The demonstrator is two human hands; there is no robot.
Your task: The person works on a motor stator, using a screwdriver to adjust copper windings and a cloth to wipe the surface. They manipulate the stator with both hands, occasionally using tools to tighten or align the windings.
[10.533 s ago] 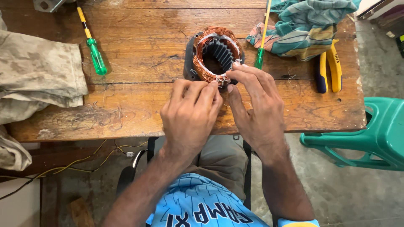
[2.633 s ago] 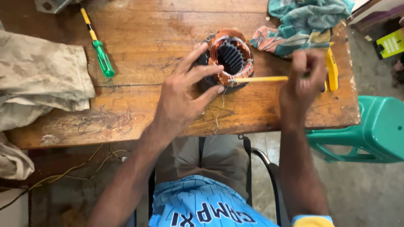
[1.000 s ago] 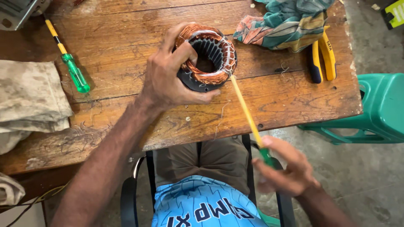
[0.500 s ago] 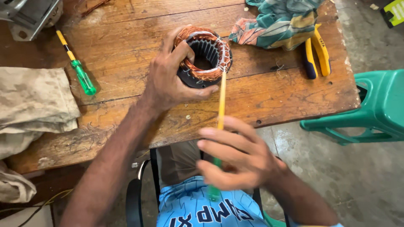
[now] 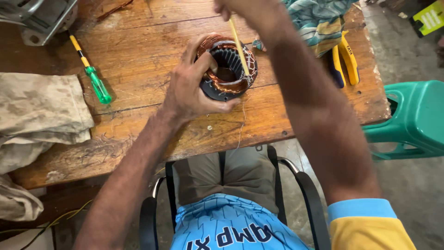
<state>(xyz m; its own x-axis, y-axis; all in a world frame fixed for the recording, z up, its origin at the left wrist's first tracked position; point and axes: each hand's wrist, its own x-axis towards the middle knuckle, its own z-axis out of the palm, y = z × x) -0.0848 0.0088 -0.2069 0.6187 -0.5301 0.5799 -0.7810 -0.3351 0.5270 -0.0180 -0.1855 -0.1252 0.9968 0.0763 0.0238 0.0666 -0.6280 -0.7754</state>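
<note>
A round motor stator (image 5: 227, 69) with copper windings rests tilted on the wooden table (image 5: 138, 106). My left hand (image 5: 192, 88) grips its near-left rim, thumb along the bottom and a finger over the top. My right hand (image 5: 240, 10) is raised at the top edge of view, closed on a thin yellow rod (image 5: 239, 46). The rod slants down to the stator's right side, its tip at the windings. A loose thin wire (image 5: 241, 120) trails from the stator toward the table's front edge.
A green-handled screwdriver (image 5: 92, 76) lies at left, beside crumpled beige cloth (image 5: 37, 115). Yellow-and-blue pliers (image 5: 344, 60) and a teal cloth (image 5: 319, 18) sit at right. A grey metal housing (image 5: 37, 18) is at far left; a green plastic stool (image 5: 411, 120) stands right of the table.
My right hand has swung from below the table, near my lap, up over the stator, carrying the yellow rod so its tip now points down onto the windings. My left hand kept holding the stator.
</note>
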